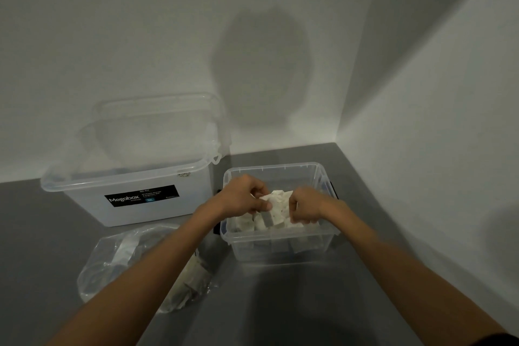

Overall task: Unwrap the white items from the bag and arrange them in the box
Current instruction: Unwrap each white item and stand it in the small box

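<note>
- Left hand point(244, 196) and right hand point(306, 209) both pinch one white speckled rectangular block point(276, 205), fingers curled on opposite ends, over the small clear plastic box point(280, 236).
- More white blocks lie inside that box.
- Crumpled clear plastic bag point(112, 261) at 8 o'clock of the box; large translucent storage tub point(191, 199) at 10 o'clock.
- Judgement: the block looks light and stiff, possibly crumbly; grip its flat side faces gently.

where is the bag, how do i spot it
Find the Megabox tub, left on the grey table. The clear plastic bag lies in front of it, partly under the left forearm. It is crumpled, unlike the rigid tub and small box.
</note>
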`<state>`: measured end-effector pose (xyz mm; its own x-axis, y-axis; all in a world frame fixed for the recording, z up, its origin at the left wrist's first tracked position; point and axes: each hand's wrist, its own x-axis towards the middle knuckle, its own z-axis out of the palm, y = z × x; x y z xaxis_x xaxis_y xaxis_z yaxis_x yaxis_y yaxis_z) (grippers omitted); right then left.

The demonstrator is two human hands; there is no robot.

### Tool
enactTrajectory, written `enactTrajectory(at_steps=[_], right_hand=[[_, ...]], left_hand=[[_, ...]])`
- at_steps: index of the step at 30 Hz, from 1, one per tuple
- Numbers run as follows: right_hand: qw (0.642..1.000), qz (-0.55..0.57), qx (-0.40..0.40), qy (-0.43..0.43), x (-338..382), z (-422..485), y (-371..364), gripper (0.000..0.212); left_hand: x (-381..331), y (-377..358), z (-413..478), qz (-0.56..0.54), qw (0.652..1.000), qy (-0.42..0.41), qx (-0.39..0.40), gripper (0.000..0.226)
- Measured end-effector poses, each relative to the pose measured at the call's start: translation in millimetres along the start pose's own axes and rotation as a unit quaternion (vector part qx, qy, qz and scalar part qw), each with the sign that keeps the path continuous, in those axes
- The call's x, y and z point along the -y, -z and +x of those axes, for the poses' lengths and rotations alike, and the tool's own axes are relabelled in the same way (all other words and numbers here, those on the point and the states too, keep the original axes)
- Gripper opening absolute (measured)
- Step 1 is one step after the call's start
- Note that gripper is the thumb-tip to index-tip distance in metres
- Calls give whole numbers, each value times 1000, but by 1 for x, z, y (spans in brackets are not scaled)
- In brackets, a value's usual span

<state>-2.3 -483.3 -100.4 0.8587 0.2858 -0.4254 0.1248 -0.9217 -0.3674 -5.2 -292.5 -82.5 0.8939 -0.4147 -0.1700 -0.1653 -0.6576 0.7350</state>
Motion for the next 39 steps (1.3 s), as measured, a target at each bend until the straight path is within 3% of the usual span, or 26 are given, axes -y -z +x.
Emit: enactTrajectory(at_steps=[5, 11, 19, 30, 34, 39], right_hand=[[992, 50, -114, 24, 0, -14, 32, 11], [958, 9, -287, -2, -16, -26, 46, 16], [956, 4, -295, -13, -32, -34, 28, 15], [952, 15, -304, -14, -38, -30, 19, 17], [955, 11, -297, -19, -37, -31, 19, 18], [958, -4, -285, -20, -32, -38, 25, 21]], left_hand=[[-18, -12, 15, -5, 1000, -17, 20, 19], [-41, -39, 45, 50, 997, -28, 55, 29], [-39, -87, 75, 156, 983, -2, 97, 26], [-32, -109, 86, 299, 950, -14, 91, 16], [-35, -100, 84, 284, 954, -15, 98, 18], [-45, -58, 65, 190, 979, -36, 65, 19]])
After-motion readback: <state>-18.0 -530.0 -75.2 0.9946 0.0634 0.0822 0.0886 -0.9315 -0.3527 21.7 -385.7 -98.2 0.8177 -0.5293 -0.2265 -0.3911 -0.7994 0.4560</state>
